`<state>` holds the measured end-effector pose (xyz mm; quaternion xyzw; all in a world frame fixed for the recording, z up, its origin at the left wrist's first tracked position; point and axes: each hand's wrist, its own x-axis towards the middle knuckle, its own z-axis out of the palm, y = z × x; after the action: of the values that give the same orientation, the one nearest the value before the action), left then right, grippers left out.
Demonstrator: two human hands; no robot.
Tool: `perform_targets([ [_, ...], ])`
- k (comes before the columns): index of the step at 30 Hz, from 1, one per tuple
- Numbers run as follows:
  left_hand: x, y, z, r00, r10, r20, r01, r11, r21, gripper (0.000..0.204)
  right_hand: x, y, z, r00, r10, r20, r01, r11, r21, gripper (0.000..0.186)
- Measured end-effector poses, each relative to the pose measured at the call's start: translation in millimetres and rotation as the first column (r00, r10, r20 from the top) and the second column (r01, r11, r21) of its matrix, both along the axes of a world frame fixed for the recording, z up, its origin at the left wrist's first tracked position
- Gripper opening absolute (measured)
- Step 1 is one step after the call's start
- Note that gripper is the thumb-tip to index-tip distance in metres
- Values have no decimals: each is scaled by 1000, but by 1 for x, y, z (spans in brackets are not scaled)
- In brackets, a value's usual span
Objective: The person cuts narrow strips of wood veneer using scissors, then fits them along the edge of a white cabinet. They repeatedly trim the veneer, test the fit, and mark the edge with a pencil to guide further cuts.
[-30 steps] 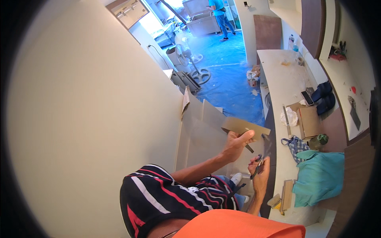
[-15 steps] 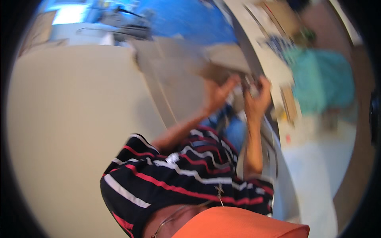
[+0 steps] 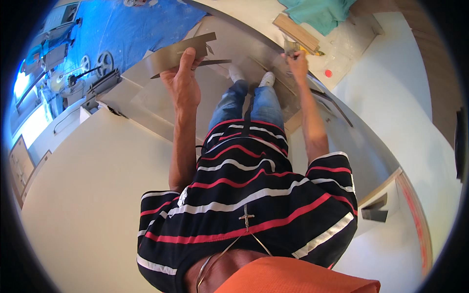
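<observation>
My left hand (image 3: 184, 88) grips a curved, grey-brown flat strip (image 3: 163, 58), thumb on top and fingers underneath. The strip looks thin, and a second narrow edge of it or of another piece sticks out to the right below the thumb. Out over the edge of the pale worktop, my right hand (image 3: 298, 64) is closed around a small greyish thing (image 3: 290, 47). Its kind is too blurred to make out. A wooden strip (image 3: 296, 33) lies just beyond that hand, with a small yellow item (image 3: 316, 52) beside it.
A red round cap (image 3: 328, 73) and a teal cloth (image 3: 320, 13) lie on the right worktop (image 3: 371, 80). To my left is a broad beige panel (image 3: 88, 171). Cardboard (image 3: 146, 97), a blue sheet (image 3: 132, 29) and a wheel (image 3: 104, 63) show beyond. Dark strips (image 3: 376, 211) rest lower right.
My hands were close together at the strip and have moved apart. The left has gone left with the strip, while the right has reached up to the worktop's edge. The view has turned.
</observation>
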<state>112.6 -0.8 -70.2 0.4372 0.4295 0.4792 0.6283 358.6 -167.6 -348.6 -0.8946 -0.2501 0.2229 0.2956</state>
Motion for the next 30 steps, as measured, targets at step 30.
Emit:
perform_targets([
  [30,61,-4,15,984,-37,171,60,990,-129,18,0,95,199,874,308,376,-484,497,720,44],
])
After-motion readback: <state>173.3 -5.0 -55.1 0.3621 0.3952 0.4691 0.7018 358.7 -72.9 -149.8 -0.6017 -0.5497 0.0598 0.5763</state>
